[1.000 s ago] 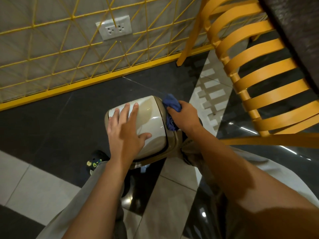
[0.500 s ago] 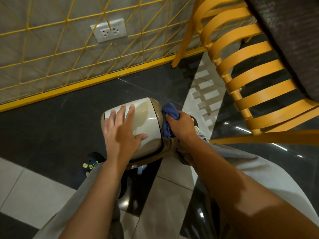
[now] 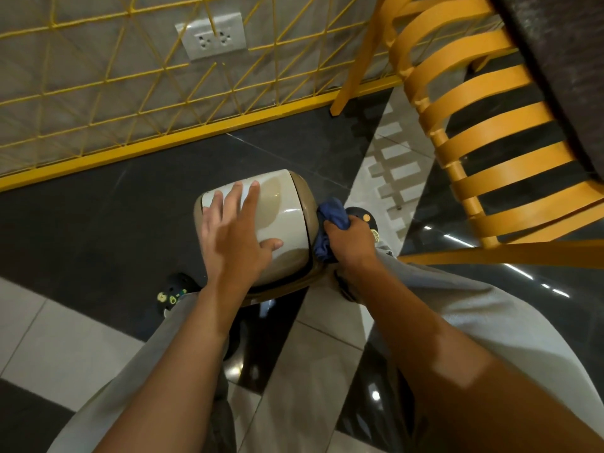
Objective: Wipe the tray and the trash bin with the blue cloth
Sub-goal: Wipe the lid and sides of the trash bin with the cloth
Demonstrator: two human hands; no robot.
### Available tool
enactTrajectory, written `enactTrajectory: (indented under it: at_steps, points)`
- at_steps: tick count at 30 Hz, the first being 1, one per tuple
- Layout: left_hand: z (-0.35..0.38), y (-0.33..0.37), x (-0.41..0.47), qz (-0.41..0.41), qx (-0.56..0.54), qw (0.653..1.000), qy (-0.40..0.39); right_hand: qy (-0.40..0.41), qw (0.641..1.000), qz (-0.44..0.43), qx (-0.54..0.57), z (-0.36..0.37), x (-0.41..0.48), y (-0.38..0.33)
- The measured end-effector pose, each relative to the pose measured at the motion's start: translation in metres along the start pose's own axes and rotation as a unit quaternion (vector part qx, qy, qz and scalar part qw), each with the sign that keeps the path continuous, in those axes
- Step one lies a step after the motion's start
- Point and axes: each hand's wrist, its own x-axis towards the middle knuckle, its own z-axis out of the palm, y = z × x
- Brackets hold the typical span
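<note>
Glossy black-and-white floor tiles (image 3: 81, 230) meet a grey wall (image 3: 98, 53) behind yellow wire grid (image 3: 163, 144), near a slatted yellow chair (image 3: 510, 171)

No text, number, brand or sign is legible anywhere in the view. Small markings, none readable: yellow-green decorations on the dark shoe (image 3: 170, 295) at lower left of centre, and an orange round spot with a yellow-green patch on the dark shoe (image 3: 366, 219) right of centre; both too small to tell whether they carry lettering. The wall socket plate (image 3: 210, 35) at upper centre shows only its pin holes. The pale lid of the trash bin (image 3: 287, 204) at centre shows only reflections.
</note>
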Motion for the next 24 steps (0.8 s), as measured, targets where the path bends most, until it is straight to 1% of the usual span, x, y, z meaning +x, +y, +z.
enactTrajectory:
  at_steps: [5,8,12,18,20,24]
  points:
    - [0.0,0.0,0.001,-0.01,0.008,1.0,-0.016,0.027,0.999,-0.026,0.027,0.006,-0.018,0.002]
    - [-0.001,0.002,0.001,-0.013,0.008,1.0,-0.022,0.024,0.999,0.0,0.029,0.009,-0.014,0.009]
    - [0.0,0.003,0.001,-0.014,0.012,1.0,-0.025,0.01,0.996,0.073,0.048,0.008,-0.009,0.011]
    - [0.0,0.003,0.001,-0.02,0.011,0.999,-0.027,0.003,0.996,0.059,0.068,0.009,-0.021,0.021]
    - [0.0,0.003,0.001,-0.019,0.009,0.999,-0.033,0.006,0.997,0.051,0.052,0.008,-0.023,0.025]
    - [-0.002,0.004,0.001,-0.02,0.003,0.999,-0.049,0.006,0.998,0.055,-0.024,0.005,-0.014,0.028]
